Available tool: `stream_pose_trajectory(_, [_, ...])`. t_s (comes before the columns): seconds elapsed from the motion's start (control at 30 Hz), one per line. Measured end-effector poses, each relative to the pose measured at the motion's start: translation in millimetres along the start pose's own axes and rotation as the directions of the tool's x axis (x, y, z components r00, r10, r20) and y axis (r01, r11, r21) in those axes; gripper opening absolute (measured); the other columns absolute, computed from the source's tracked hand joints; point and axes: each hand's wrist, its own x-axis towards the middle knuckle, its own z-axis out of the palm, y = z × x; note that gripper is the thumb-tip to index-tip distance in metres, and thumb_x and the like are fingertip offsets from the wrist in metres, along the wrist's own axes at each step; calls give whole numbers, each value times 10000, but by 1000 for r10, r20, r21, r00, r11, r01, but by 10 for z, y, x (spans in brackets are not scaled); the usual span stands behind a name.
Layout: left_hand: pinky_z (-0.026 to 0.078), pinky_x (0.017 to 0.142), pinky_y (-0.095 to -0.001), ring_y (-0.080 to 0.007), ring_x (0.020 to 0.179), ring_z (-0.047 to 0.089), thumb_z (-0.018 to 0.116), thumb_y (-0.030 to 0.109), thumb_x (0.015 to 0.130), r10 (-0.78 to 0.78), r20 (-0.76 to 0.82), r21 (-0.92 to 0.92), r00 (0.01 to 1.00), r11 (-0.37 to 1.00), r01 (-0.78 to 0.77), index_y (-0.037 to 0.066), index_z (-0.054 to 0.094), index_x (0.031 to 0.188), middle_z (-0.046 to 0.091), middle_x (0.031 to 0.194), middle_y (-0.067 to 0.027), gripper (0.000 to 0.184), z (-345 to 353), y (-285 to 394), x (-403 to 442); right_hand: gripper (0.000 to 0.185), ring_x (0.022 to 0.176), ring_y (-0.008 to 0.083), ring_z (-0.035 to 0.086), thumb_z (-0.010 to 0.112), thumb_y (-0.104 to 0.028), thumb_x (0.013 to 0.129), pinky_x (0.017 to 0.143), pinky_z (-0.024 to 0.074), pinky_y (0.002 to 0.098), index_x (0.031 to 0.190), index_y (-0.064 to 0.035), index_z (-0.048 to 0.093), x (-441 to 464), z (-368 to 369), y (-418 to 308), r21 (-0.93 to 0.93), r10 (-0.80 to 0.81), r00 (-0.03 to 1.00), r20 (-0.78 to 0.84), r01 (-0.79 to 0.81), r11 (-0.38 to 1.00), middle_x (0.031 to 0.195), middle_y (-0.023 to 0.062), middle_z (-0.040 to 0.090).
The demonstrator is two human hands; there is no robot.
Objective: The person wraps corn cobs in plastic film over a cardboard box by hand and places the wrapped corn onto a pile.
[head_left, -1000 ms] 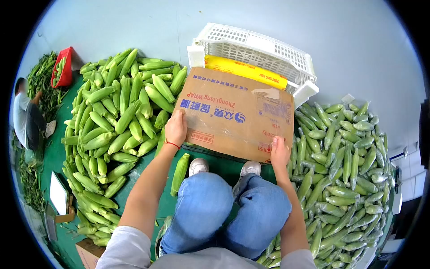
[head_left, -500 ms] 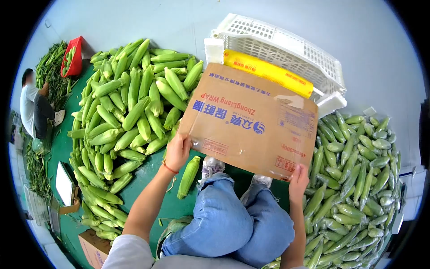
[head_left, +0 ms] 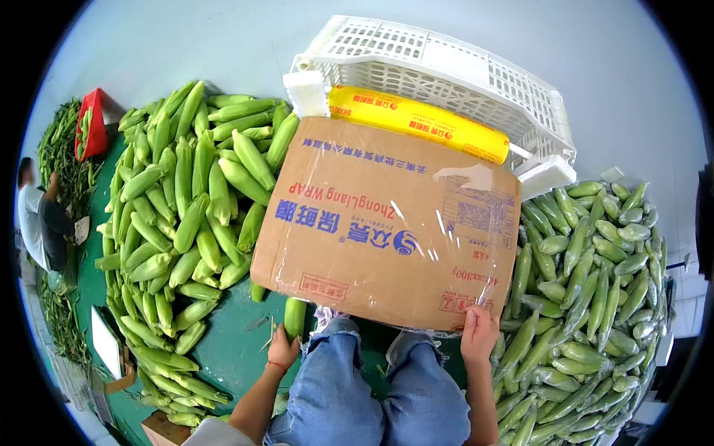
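My right hand grips the near right edge of a brown cardboard box with blue and red print. Down on the green floor, my left hand is at the lower end of a single corn cob, fingers partly hidden; whether it grips the cob I cannot tell. The box covers the cob's upper end. Beyond the box lies a yellow roll of wrap on a holder with white blocks at its ends. Clear film shows over the box.
Unwrapped corn is heaped at the left, wrapped corn at the right. A white crate stands against the wall. At far left are a seated person, a red basket and a scale.
My left hand has let go of the box's near left corner and moved down to the cob on the floor. My right hand has stayed on the box. The view has shifted.
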Motion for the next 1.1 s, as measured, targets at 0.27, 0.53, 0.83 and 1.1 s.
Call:
stream_pose_trajectory(0.27, [466, 933, -341, -194, 1094, 536, 429, 170, 994, -46, -52, -759, 998, 651, -9, 39, 375, 1405, 534, 1238, -104, 435, -1469, 454, -402, 85, 612, 279, 564, 576, -181, 921, 676, 398, 377, 903, -109, 618, 26, -6, -23, 0, 34, 999, 25, -34, 999, 720, 84, 644])
stream_pose_trajectory(0.53, [498, 861, -408, -326, 1027, 571, 788, 174, 696, 944, 70, 250, 322, 296, -922, 153, 595, 1269, 545, 1159, -142, 606, -1809, 3205, -27, 87, 606, 276, 587, 571, -179, 932, 662, 404, 371, 931, -93, 584, 34, -115, -215, -92, 79, 994, 75, -72, 993, 680, 95, 628])
stream_pose_trajectory(0.83, [518, 841, -406, -335, 1033, 595, 713, 217, 800, 910, 264, 54, 320, 318, -947, 176, 529, 1341, 557, 1218, -119, 573, -1609, 3574, 354, 318, 1123, 256, 579, 585, -292, 934, 947, 423, 402, 1120, -40, 537, 761, -143, -608, 631, -149, 984, 96, 55, 774, 1124, 129, 624])
stream_pose_trajectory(1.1, [535, 792, -385, -300, 891, 668, 692, 147, 829, 821, -252, 142, 512, 555, -819, 55, 688, 1046, 671, 1009, -171, 235, -1578, 2546, 106, 368, 890, 259, 573, 620, -450, 854, 741, 458, 401, 949, -95, 641, 1097, 348, -672, -79, -349, 937, -28, 345, 935, 997, 58, 601])
